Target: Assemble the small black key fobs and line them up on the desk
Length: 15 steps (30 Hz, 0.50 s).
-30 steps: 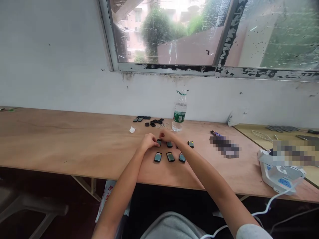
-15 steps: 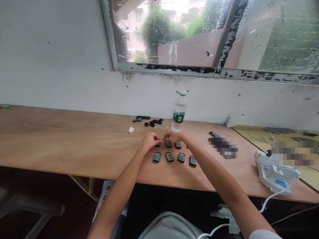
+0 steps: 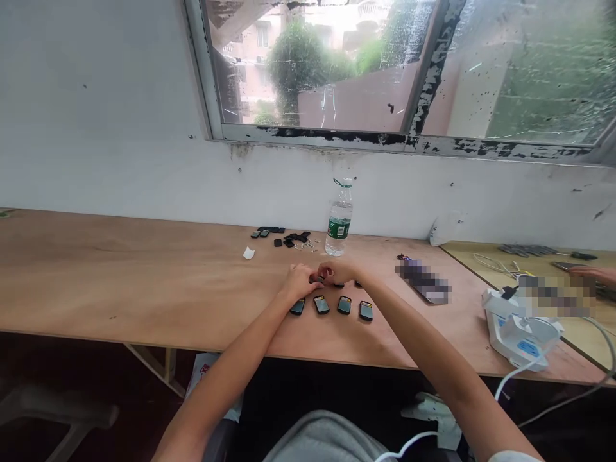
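Observation:
My left hand (image 3: 301, 280) has its fingers closed on a small black device (image 3: 315, 278), which is partly hidden by both hands. Beside it, my right hand (image 3: 335, 272) is curled with the fingertips pinched over the same device; whatever is between them is too small to make out. More black devices with grey faces lie on the table around the hands. One device (image 3: 339, 285) shows just below the right hand, and another (image 3: 357, 283) is partly behind the right forearm. In the nearer row are several more, including a device (image 3: 321, 305) beneath the hands.
A water bottle (image 3: 339, 221) stands behind the hands, with black parts (image 3: 299, 238) and tiny metallic pieces (image 3: 307, 244) to its left. A scrap of white paper (image 3: 248, 253) lies farther left. At right are a white power strip (image 3: 517, 333), cables and another person's hand (image 3: 594, 274).
The view has shifted slightly. My hands have moved from the leftmost device of the far row to the one beside it. Another person's hand has appeared at the right edge.

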Tool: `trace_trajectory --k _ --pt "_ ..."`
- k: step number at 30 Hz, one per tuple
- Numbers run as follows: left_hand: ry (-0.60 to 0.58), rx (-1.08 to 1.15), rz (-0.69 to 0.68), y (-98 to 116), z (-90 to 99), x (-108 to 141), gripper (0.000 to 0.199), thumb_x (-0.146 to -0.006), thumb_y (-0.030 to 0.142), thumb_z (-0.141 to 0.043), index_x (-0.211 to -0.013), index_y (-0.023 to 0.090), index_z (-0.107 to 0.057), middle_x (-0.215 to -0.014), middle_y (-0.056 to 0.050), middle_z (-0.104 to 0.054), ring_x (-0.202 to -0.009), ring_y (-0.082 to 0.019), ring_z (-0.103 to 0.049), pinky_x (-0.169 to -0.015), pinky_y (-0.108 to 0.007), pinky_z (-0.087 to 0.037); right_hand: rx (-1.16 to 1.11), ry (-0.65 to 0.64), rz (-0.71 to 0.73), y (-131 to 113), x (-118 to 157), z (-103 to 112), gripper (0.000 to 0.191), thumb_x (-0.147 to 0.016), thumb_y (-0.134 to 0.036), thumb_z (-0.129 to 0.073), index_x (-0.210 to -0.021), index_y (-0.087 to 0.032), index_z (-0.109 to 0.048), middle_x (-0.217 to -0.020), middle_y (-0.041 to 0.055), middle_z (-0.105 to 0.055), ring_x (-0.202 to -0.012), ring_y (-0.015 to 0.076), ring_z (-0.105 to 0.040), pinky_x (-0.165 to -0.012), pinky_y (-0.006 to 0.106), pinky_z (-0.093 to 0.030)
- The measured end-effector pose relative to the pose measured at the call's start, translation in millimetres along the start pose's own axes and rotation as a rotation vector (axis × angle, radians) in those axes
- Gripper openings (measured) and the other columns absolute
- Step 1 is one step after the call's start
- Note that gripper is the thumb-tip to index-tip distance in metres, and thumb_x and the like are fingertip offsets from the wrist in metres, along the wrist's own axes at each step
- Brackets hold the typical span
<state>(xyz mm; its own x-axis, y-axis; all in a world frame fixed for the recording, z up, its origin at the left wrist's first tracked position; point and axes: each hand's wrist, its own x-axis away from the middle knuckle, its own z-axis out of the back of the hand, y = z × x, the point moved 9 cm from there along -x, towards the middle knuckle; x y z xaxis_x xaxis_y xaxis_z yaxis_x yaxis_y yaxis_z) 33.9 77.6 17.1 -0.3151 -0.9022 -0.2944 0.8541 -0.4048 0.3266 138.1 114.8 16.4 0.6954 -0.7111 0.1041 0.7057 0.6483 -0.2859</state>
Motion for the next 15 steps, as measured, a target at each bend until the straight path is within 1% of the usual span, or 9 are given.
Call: trace_trajectory --k 3,7,11,15 --pt "-0.039 -0.010 0.025 -1 -1.4 1 0.016 -0.086 0.039 -0.083 -0.084 0.023 -0.080 -0.099 -0.007 -0.079 -0.109 -0.029 -0.066 -0.096 -0.039 -0.037 -0.021 0.024 0.024 4 -5 -4 0.029 -0.085 -0.023 -0.075 -0.113 -0.018 -0.073 -0.105 0.0066 -0.073 -0.086 0.0175 -0.064 -0.066 0.022 -0.043" --pt "-0.073 -0.041 0.038 1 -0.2 2 0.011 -0.086 0.036 -0.080 -0.086 0.025 -0.081 -0.099 -0.006 -0.080 -0.111 -0.030 -0.066 -0.097 -0.040 -0.036 -0.054 0.014 0.061 9 -11 -8 0.027 -0.083 -0.021 -0.076 -0.109 -0.018 -0.073 -0.105 0.0050 -0.074 -0.086 0.0164 -0.064 -0.065 0.021 -0.043" --pt "-0.076 -0.064 0.039 0 0.4 2 0.012 -0.088 0.036 -0.079 -0.087 0.024 -0.082 -0.102 -0.007 -0.080 -0.113 -0.031 -0.064 -0.097 -0.044 -0.035 -0.071 0.007 0.013 15 -13 -7 0.029 -0.081 -0.024 -0.078 -0.109 -0.019 -0.074 -0.101 0.0041 -0.074 -0.083 0.0163 -0.065 -0.062 0.021 -0.042" --pt "-0.082 -0.076 0.043 -3 -2.7 1 0.013 -0.087 0.038 -0.081 -0.089 0.025 -0.083 -0.099 -0.005 -0.080 -0.115 -0.031 -0.063 -0.098 -0.045 -0.035 -0.076 0.015 -0.021 15 -10 -2 0.030 -0.079 -0.029 -0.081 -0.107 -0.018 -0.075 -0.102 0.0048 -0.074 -0.083 0.0171 -0.065 -0.062 0.022 -0.042"
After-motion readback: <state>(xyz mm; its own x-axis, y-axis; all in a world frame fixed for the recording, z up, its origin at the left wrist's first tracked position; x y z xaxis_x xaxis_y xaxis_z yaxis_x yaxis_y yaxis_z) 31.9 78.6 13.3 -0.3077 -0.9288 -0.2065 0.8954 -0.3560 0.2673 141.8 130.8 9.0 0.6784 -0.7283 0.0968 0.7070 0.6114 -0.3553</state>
